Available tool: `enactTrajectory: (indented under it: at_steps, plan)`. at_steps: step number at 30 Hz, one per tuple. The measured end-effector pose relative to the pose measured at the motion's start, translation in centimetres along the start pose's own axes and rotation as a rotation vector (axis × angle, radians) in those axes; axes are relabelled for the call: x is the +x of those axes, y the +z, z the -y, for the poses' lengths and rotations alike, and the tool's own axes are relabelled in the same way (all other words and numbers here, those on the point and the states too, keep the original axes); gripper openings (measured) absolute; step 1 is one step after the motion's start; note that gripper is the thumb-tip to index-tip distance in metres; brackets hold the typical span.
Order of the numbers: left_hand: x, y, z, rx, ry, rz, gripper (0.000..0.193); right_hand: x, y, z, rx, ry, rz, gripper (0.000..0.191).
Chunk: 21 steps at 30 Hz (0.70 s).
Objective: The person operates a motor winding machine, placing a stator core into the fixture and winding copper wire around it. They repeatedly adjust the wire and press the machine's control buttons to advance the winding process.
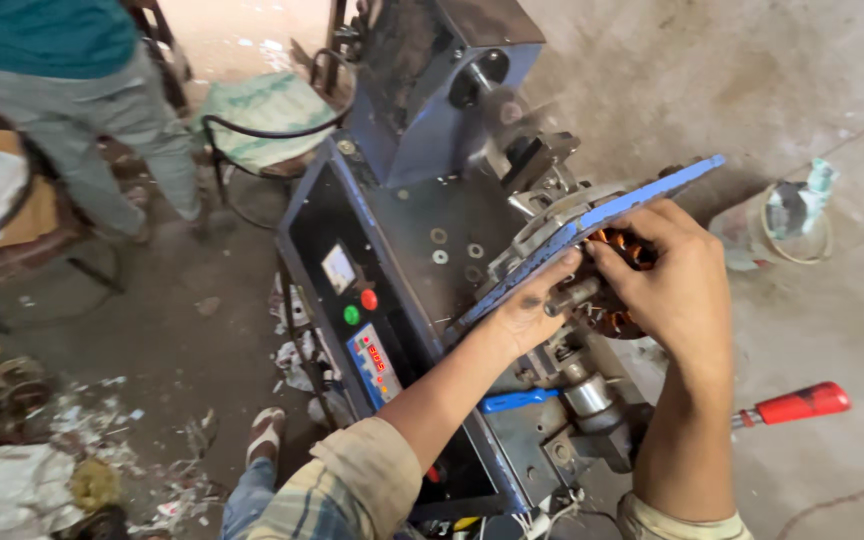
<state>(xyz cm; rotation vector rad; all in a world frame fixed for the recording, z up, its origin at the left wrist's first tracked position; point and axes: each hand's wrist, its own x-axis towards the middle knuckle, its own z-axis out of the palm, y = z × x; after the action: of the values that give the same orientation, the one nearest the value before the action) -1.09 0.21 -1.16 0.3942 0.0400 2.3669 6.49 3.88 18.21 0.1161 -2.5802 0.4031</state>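
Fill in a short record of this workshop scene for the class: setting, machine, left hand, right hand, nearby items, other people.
Setting: dusty concrete floor
Machine: blue winding machine, panel with red and green buttons
Left hand: grips a metal shaft under a blue plate
Right hand: cups a copper-wound stator
Nearby: red-handled lever, white bucket
Others: a person's legs, standing apart

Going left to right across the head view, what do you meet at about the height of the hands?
Standing person's legs → machine's control panel → left hand → copper-wound stator → right hand → plastic bucket.
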Motion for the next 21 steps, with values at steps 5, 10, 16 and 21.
enactTrajectory:
  at_steps: [5,10,16,21]
  plan:
    - [0.0,0.1,0.4,0.029,0.034,0.030,0.038,-0.8,-0.2,-1.0,0.027,-0.045,-0.035,0.027]
    - [-0.2,0.8,0.5,0.068,0.029,0.036,0.038,-1.5,-0.6,-1.3,0.028,-0.038,-0.032,0.028]
    - [-0.2,1.5,0.3,0.070,0.045,0.003,0.033,-0.9,-0.8,-1.3,0.030,-0.082,-0.044,0.028]
    - [0.2,1.3,0.4,0.073,0.060,-0.023,0.029,-0.6,-0.8,-1.4,0.022,-0.008,-0.007,0.026]
